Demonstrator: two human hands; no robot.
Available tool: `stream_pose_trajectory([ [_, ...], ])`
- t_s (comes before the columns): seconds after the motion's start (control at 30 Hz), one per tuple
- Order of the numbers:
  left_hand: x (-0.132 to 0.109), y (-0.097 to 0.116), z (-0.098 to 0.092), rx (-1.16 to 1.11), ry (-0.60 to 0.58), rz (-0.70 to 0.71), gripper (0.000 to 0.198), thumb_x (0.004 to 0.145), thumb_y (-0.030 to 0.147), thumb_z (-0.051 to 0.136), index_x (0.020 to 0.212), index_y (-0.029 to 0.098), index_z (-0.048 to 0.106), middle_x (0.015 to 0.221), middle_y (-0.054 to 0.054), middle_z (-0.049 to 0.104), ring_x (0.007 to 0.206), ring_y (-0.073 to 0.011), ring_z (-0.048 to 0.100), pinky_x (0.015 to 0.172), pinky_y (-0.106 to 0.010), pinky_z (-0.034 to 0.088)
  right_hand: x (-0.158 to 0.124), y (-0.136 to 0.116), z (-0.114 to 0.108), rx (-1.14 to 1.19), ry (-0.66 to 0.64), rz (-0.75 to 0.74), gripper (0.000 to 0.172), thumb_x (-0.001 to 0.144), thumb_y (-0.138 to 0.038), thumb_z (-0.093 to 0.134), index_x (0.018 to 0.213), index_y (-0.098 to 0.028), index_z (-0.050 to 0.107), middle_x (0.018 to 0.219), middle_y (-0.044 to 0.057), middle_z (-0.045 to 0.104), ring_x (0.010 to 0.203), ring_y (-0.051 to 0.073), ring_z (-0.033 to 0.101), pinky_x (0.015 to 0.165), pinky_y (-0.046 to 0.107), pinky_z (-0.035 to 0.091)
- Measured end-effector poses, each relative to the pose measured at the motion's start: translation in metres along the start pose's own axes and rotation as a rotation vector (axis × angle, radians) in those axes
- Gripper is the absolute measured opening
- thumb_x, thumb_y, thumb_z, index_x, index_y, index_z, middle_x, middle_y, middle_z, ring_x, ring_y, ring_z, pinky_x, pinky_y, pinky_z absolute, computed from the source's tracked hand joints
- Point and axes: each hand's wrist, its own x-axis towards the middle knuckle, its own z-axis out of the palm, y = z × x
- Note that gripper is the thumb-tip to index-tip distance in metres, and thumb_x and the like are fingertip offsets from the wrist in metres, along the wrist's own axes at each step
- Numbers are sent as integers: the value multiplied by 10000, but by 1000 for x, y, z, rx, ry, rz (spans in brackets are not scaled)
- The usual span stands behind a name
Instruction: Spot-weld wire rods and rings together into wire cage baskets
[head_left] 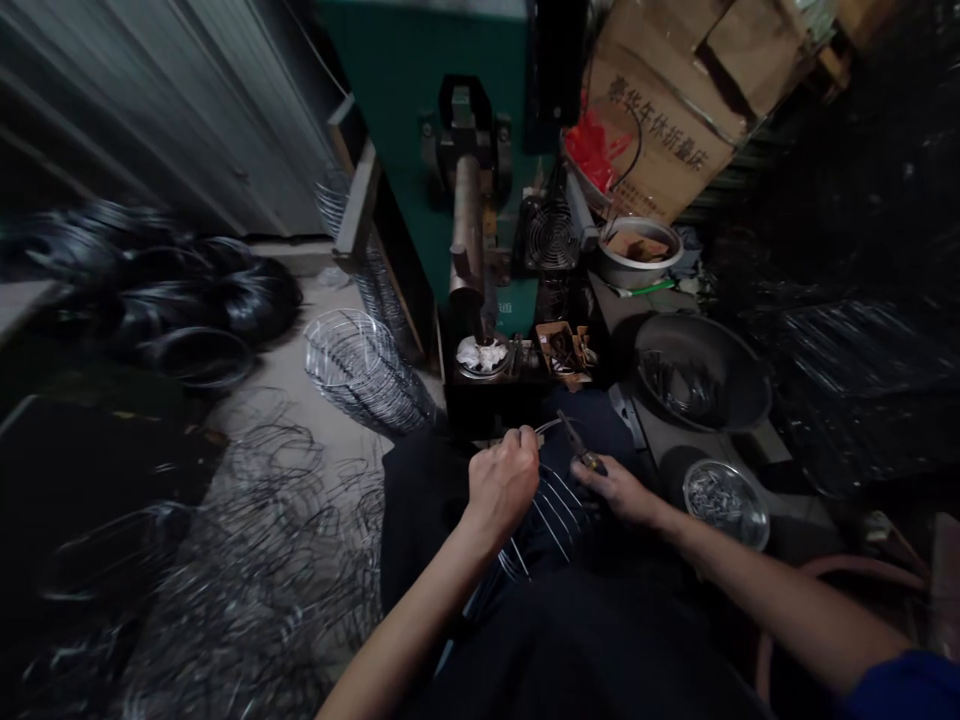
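My left hand (501, 482) is closed round the top of a bundle of bent steel wire hoops (551, 512) that rests across my lap. My right hand (616, 488) grips a pair of pliers (579, 444), whose jaws point up and to the left at the wire near my left fingers. Both hands sit close together over my dark trousers, just in front of a green machine (427, 120) with a vertical metal post (466, 225).
A finished wire basket frame (364, 372) lies on the floor to the left, with loose wire rings (262, 560) spread below it and black coils (187, 300) behind. To the right are a dark basin (701, 372), a small dish of metal bits (726, 500) and a cardboard box (675, 100).
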Motion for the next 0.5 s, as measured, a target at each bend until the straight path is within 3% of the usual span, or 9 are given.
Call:
stream_pose_trajectory([
  [0.13,1,10,-3,13,-18,74,357,1007,175,302,1125,143,638,861,-96,678,741,-237,711,572,-294,470,-23,-43,-29,94,-139,338,533,759,-683,706,831,-207,480,615,-69,446,450,69,397,419,181,309],
  [0.27,8,10,-5,-1,-36,82,377,1013,215,301,1222,145,607,905,-105,686,759,-250,715,585,-304,479,-29,-66,-44,96,-213,429,411,772,-499,756,947,-164,594,735,10,637,571,118,595,515,209,456],
  [0.4,19,-5,-3,33,-57,10,352,1007,227,311,1096,160,644,895,-99,686,741,-253,710,560,-294,435,-37,-51,-64,158,-287,349,431,794,-407,759,1107,-142,628,993,111,717,816,197,695,618,240,514],
  [0.43,21,-10,-2,48,-54,-3,352,1010,241,311,1047,168,653,901,-96,682,739,-250,706,557,-295,425,-39,-42,-73,180,-252,316,426,819,-399,744,1132,-132,631,993,118,717,824,199,697,619,238,514],
  [0.5,24,-22,1,70,-31,-25,371,1017,296,317,961,183,666,932,-93,670,756,-244,695,553,-297,412,-36,-18,-94,270,-29,247,353,875,-375,695,1109,-116,644,891,99,712,734,173,681,588,232,504],
])
